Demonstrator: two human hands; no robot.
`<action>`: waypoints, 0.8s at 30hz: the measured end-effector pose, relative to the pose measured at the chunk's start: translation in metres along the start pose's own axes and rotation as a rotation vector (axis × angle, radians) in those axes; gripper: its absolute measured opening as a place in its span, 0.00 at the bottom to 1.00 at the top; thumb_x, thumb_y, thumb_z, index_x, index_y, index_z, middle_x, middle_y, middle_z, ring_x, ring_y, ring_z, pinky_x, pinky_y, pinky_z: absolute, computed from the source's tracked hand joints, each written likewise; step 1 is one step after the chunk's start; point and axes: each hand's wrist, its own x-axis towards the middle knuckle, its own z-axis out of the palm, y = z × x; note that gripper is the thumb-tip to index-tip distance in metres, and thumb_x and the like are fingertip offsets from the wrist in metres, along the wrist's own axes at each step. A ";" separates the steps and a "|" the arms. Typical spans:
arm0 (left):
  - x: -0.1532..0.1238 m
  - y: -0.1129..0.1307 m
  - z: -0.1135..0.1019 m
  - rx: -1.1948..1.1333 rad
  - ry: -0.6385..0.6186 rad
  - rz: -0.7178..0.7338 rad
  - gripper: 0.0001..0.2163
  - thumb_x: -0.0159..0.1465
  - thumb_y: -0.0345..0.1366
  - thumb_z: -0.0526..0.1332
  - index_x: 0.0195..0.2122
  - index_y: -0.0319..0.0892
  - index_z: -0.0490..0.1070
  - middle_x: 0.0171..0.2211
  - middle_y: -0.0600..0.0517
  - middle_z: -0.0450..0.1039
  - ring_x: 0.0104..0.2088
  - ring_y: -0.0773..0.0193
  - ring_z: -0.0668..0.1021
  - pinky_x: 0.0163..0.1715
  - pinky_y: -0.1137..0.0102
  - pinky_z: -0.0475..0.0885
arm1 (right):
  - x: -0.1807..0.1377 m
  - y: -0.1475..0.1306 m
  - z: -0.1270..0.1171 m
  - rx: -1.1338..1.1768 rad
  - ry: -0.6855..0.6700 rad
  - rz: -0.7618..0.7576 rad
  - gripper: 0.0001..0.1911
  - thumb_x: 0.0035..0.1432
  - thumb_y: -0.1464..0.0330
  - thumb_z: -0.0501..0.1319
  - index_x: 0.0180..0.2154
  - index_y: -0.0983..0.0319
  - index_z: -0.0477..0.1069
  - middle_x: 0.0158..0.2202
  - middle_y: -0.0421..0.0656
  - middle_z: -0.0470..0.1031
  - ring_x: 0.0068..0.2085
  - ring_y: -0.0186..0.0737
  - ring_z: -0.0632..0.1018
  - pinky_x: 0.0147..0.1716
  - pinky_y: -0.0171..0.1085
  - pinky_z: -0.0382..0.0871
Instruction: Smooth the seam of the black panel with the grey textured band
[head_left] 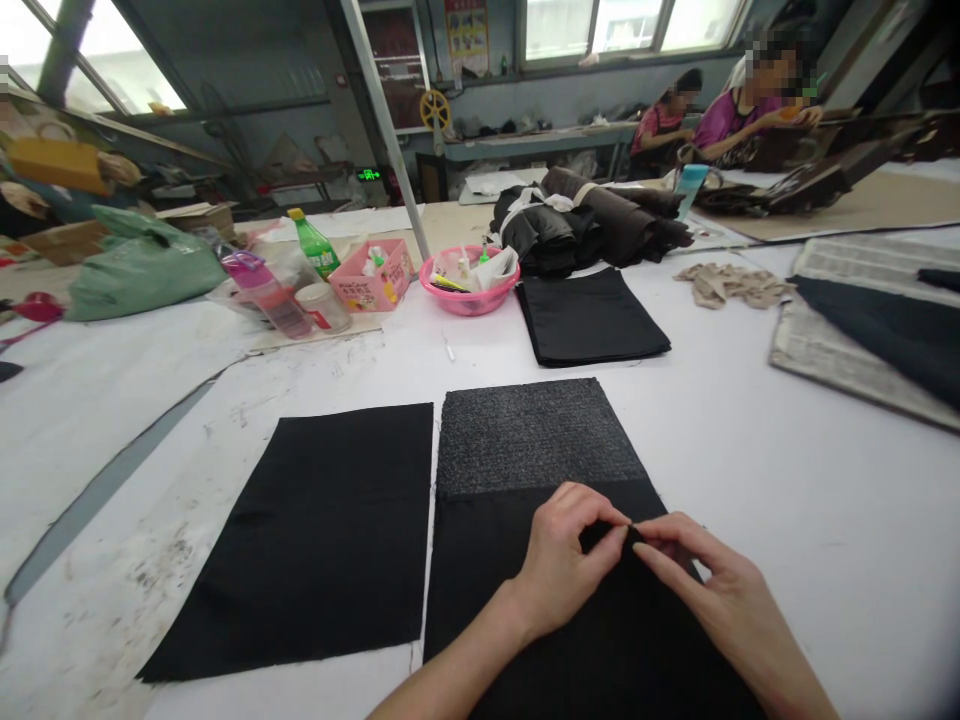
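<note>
Both hands meet over a black fabric panel (pixel 517 600) on the white table. Between thumb and forefinger, my left hand (pixel 562 550) pinches a small bit of black cloth, raised above the panel. Close beside it on the right, my right hand (pixel 705 570) pinches the same bit; its exact shape is hidden by the fingertips. Past the hands, a speckled dark-grey band (pixel 536 435) runs across the far end of the panel. Another black fabric piece (pixel 330 540) lies flat to the left, a narrow gap apart.
A stack of black fabric (pixel 596 318) lies farther back, near a pink basket (pixel 469 297) and a pink box (pixel 373 278). Dark fabric rolls (pixel 600 215) are behind. At right rests a grey striped board (pixel 862 350) with dark cloth. Two people sit in the background.
</note>
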 end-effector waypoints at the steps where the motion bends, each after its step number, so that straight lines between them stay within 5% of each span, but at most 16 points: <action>1: 0.000 0.000 0.000 -0.006 -0.003 0.009 0.03 0.64 0.29 0.62 0.36 0.40 0.75 0.35 0.51 0.74 0.40 0.63 0.74 0.43 0.68 0.68 | 0.000 -0.001 -0.001 -0.003 0.010 0.003 0.14 0.61 0.53 0.64 0.40 0.56 0.74 0.35 0.37 0.72 0.35 0.36 0.72 0.36 0.29 0.66; 13: 0.002 0.000 0.001 -0.005 -0.065 0.017 0.04 0.65 0.32 0.62 0.40 0.41 0.75 0.36 0.51 0.76 0.39 0.64 0.75 0.42 0.69 0.68 | -0.003 -0.015 -0.005 -0.053 0.098 -0.001 0.16 0.62 0.52 0.61 0.34 0.58 0.73 0.31 0.36 0.71 0.32 0.34 0.73 0.32 0.26 0.66; 24: 0.001 0.001 0.002 0.016 -0.080 0.010 0.04 0.64 0.32 0.63 0.36 0.38 0.76 0.33 0.51 0.76 0.36 0.66 0.76 0.39 0.73 0.68 | -0.001 -0.012 -0.005 -0.036 0.103 -0.007 0.17 0.59 0.51 0.64 0.41 0.56 0.76 0.38 0.39 0.75 0.38 0.39 0.76 0.38 0.27 0.71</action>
